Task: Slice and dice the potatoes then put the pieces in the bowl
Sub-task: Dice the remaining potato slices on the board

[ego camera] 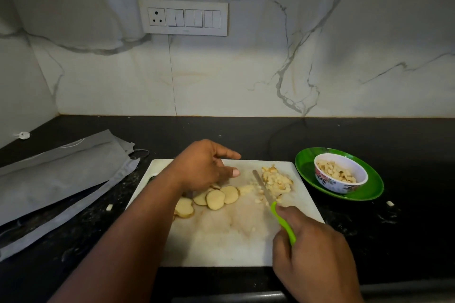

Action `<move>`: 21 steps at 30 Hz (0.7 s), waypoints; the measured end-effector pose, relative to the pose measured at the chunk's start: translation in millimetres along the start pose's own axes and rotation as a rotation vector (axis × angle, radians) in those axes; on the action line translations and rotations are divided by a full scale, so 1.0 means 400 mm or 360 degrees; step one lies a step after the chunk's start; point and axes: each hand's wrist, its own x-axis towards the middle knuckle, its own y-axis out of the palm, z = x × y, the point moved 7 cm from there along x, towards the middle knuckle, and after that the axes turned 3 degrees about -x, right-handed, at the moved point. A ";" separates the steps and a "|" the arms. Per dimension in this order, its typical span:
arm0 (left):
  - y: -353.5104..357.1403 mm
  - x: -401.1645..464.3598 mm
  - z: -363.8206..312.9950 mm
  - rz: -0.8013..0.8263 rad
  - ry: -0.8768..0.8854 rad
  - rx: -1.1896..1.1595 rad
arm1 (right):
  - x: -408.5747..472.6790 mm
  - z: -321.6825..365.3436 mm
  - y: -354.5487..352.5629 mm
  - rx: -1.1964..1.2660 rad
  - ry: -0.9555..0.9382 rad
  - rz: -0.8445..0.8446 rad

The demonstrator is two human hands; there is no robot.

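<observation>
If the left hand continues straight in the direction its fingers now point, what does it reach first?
The left hand points right across the cutting board. It would probably first meet the knife blade, with the diced potato pile just behind; depth is uncertain.

One head-worn view looks forward and down over the right hand (317,251). It sits close above the cutting board (221,241), facing the marble wall (246,69) beyond the hand.

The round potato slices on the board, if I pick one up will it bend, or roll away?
The potato slices look thick and flat, so one would probably stay stiff rather than flop. Lying flat and overlapped on the cutting board, they likely won't roll unless stood on edge. Their cut faces look moist, so a slice may feel a bit slippery.
</observation>
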 end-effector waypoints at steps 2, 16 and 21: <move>-0.002 0.001 -0.003 -0.0033 0.0047 0.0061 | -0.008 0.011 -0.001 0.0058 -0.0065 -0.0083; 0.084 0.002 -0.032 0.0134 0.0097 0.0236 | -0.017 -0.003 -0.006 0.0215 -0.0098 -0.0278; 0.111 0.005 -0.040 0.0158 0.0193 0.0183 | -0.018 -0.029 -0.004 0.0563 -0.0058 -0.0251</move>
